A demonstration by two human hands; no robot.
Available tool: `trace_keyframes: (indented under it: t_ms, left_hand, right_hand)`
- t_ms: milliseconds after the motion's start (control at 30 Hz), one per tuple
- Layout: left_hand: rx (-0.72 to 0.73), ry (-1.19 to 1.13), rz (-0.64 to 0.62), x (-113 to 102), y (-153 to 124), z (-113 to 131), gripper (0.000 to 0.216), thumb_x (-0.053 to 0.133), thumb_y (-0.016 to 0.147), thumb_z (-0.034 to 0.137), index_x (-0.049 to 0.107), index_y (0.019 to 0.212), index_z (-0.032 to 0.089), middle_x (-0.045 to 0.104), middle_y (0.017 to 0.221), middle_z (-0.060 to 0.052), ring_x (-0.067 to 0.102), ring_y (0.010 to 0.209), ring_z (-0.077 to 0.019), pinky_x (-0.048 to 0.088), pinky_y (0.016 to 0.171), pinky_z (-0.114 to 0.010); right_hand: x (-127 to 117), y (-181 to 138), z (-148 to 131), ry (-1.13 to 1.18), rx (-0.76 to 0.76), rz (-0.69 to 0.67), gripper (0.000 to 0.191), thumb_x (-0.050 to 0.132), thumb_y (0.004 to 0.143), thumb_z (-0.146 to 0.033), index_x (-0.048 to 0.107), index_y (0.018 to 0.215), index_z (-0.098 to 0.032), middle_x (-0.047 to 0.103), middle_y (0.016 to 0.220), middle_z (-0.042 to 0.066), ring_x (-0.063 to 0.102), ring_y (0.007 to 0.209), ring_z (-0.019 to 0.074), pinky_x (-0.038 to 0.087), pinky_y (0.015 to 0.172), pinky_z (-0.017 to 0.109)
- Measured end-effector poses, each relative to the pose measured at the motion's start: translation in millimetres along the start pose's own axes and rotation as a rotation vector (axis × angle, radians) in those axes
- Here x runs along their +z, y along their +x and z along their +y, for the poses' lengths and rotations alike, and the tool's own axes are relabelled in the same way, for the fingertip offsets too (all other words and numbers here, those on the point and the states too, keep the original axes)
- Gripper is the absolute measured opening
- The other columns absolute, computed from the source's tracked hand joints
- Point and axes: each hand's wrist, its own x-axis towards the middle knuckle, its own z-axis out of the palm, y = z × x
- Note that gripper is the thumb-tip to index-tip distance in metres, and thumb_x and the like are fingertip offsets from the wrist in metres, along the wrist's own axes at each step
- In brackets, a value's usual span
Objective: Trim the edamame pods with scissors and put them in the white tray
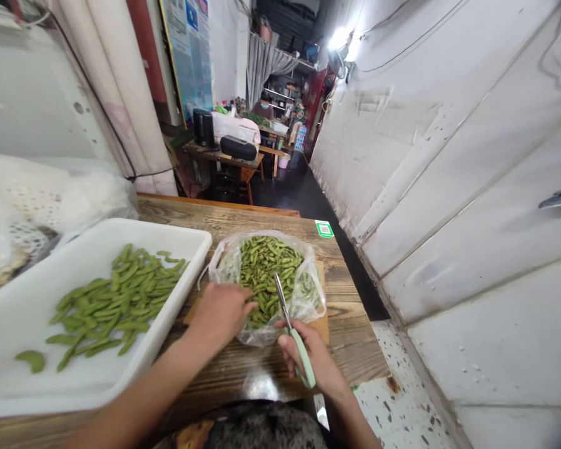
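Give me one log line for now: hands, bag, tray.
left hand: at pods in bag | right hand: holding scissors | bag: open, on table | tray: left of bag, more pods inside

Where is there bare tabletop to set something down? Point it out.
Bare tabletop runs right of the bag, below the QR sticker, to the right edge; a narrow strip lies behind white tray and bag. Crowded: the bag, with left hand, right hand and scissors there.

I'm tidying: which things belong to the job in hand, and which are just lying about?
Job:
- green-handled metal scissors
- clear plastic bag
- curved green pods
- white rectangular plastic tray

Apparently lying about:
- black oblong object
- square white-green QR label
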Motion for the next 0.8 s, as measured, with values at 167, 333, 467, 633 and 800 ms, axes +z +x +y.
trace_keyframes:
  t_ms: [167,333,467,633,800]
  left_hand:
    - [0.008,0.251,-0.074,30.2,8.6,9.5,0.013,0.057,0.075,0.024,0.068,0.075,0.017,0.072,0.081,-0.015,0.064,0.087,-0.0306,0.037,0.085,-0.042]
    - [-0.018,0.211,-0.084,18.5,11.3,-4.8,0.022,0.046,0.08,0.023,0.065,0.071,0.018,0.072,0.078,-0.013,0.066,0.08,-0.026,0.04,0.081,-0.037]
    - [-0.034,-0.204,-0.025,14.7,8.4,-8.4,0.021,0.046,0.08,0.032,0.064,0.082,0.02,0.072,0.08,-0.006,0.066,0.076,-0.0214,0.045,0.073,-0.03]
    - [-0.109,-0.699,-0.081,10.6,2.7,1.2,0.03,0.056,0.073,0.044,0.065,0.088,0.019,0.075,0.081,-0.005,0.068,0.079,-0.0225,0.049,0.074,-0.032]
    - [-0.133,-0.763,-0.096,5.0,0.2,10.7,0.034,0.06,0.069,0.046,0.071,0.085,0.018,0.075,0.074,-0.005,0.066,0.07,-0.0218,0.048,0.067,-0.031]
  right_hand:
    - [-5.9,-4.5,2.8,-0.015,0.017,0.023,0.055,0.062,0.076,-0.059,0.054,0.11,-0.015,0.046,0.057,-0.008,0.042,0.039,0.0058,0.037,0.038,0.017]
    - [-4.3,-4.8,3.9,-0.03,0.018,0.016,0.053,0.061,0.078,-0.057,0.054,0.11,-0.016,0.045,0.056,-0.008,0.041,0.039,0.0062,0.038,0.038,0.018]
    - [-3.2,-4.7,2.2,-0.08,0.015,-0.01,0.055,0.06,0.079,-0.059,0.054,0.113,-0.016,0.046,0.058,-0.006,0.043,0.042,0.0073,0.039,0.041,0.019]
    - [-6.9,-8.2,-2.3,-0.221,-0.075,-0.042,0.053,0.061,0.081,-0.055,0.057,0.117,-0.017,0.051,0.064,-0.002,0.049,0.056,0.012,0.041,0.051,0.022]
    - [-7.9,-10.6,-8.6,-0.28,-0.128,-0.04,0.052,0.06,0.08,-0.055,0.06,0.115,-0.017,0.052,0.067,0.0,0.049,0.062,0.0144,0.042,0.057,0.024]
